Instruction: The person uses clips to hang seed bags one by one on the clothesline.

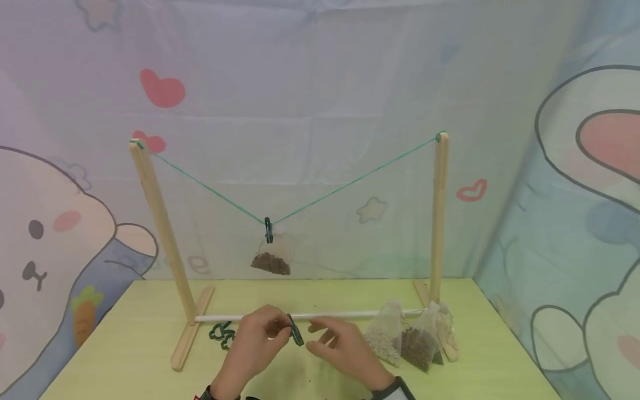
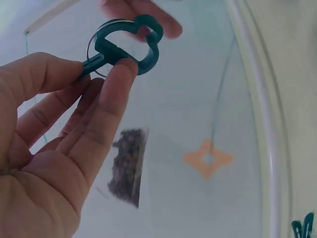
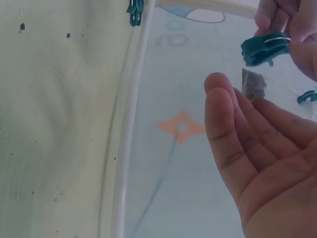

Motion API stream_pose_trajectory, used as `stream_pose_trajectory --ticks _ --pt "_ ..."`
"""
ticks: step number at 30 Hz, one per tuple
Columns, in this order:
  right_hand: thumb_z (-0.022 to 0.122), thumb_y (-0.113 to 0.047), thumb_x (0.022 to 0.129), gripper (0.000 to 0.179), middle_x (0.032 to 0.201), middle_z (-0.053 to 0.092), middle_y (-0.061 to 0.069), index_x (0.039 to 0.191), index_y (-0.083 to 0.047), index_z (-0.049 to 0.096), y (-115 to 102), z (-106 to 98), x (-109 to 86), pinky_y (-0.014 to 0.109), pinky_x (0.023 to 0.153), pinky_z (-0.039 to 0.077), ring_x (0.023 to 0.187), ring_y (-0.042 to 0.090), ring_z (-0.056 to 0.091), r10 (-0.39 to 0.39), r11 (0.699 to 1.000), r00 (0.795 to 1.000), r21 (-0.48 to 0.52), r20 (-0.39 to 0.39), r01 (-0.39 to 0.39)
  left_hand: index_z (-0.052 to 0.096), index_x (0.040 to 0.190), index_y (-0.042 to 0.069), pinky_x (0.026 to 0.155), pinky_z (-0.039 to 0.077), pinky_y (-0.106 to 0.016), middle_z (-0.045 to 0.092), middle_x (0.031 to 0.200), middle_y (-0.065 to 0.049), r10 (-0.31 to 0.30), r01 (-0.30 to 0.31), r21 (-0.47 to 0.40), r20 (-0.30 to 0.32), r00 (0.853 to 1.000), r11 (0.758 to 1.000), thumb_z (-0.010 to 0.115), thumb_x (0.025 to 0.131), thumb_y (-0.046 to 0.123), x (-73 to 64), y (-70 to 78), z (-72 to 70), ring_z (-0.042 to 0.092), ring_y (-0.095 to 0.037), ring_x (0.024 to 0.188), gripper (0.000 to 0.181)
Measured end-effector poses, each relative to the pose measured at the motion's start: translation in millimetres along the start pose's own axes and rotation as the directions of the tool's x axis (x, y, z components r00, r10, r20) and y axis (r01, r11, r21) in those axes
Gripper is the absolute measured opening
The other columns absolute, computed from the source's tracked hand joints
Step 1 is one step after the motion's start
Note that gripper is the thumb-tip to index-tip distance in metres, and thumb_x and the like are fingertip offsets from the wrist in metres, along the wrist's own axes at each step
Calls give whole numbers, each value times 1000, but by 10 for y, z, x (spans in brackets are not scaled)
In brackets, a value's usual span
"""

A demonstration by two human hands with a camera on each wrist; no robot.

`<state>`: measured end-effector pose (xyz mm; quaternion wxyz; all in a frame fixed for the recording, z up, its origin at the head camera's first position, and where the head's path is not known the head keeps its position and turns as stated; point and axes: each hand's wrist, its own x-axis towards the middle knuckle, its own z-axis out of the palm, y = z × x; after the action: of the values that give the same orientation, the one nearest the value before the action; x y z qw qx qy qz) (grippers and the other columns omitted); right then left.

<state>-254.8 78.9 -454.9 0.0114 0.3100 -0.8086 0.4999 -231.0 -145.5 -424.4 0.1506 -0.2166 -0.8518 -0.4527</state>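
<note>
Between thumb and fingers my left hand pinches a dark green plastic garden clip, with a thin wire ring around its handles. My right hand is held just to the right of that clip, fingers loosely bent and nothing in them. Beyond the hands, a mesh bag of brown bits hangs from a green string, held there by another green clip. The string sags into a V at that clip.
Two wooden posts carry the string, joined low down by a white rod. Several green clips lie on the yellow table to the left. Mesh bags, one with pale contents and one with brown, sit by the right post.
</note>
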Motion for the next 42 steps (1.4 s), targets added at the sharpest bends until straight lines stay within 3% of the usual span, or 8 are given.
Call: stream_pose_trajectory --ticks 8,15,18,22,25,30,37,42 --pt "71 -27 100 47 121 70 21 141 -5 62 61 9 -7 28 71 58 84 16 73 18 998 998 56 55 -21 73 91 8 72 60 -23 69 93 -4 36 -33 -94 25 999 995 73 92 -5 3 -12 177 75 -16 83 13" --pt "71 -25 100 39 121 71 19 134 -7 67 96 13 -16 29 71 58 84 15 72 13 998 998 62 64 -17 74 93 6 73 60 -23 68 93 -6 44 -40 -96 40 998 995 73 92 -5 7 -22 234 75 -17 84 11" --pt "71 -23 100 39 121 71 20 135 -5 67 98 7 -15 28 70 58 83 15 72 0 998 998 60 55 -3 72 104 5 76 59 -25 69 102 -8 1 4 -96 53 999 995 74 95 4 0 -36 209 72 -17 88 10" --pt "72 -20 99 40 120 71 19 135 -4 66 97 -10 -20 27 69 58 82 14 72 -29 999 999 22 17 29 64 128 4 82 57 -28 64 118 -12 -58 68 -135 78 995 988 75 98 20 -21 -77 165 66 -23 96 36" --pt "73 -20 98 41 122 70 17 136 -6 66 94 -27 -18 27 69 59 83 13 72 -47 999 999 1 6 47 61 136 4 85 56 -29 63 122 -13 -66 83 -171 105 992 982 74 98 26 -21 -111 146 65 -22 98 46" --pt "71 -19 100 40 125 70 15 138 -9 66 79 -41 -8 29 71 59 85 13 72 -50 999 998 5 29 50 66 131 5 83 56 -29 66 118 -13 -58 80 -177 126 990 981 75 97 28 2 -134 144 65 -12 91 41" --pt "71 -18 99 43 125 69 15 140 -9 64 83 -54 1 29 72 59 86 14 71 -38 999 998 -3 49 38 70 123 4 76 55 -28 68 108 -9 -72 88 -165 102 992 982 77 96 25 30 -129 155 64 -10 85 35" --pt "72 -17 98 40 121 68 18 134 -3 66 151 -167 -21 27 73 58 86 17 70 15 997 999 -73 -50 -19 72 117 7 73 55 -27 68 102 -5 -113 119 -160 47 992 980 80 93 21 36 -123 178 63 -9 82 29"
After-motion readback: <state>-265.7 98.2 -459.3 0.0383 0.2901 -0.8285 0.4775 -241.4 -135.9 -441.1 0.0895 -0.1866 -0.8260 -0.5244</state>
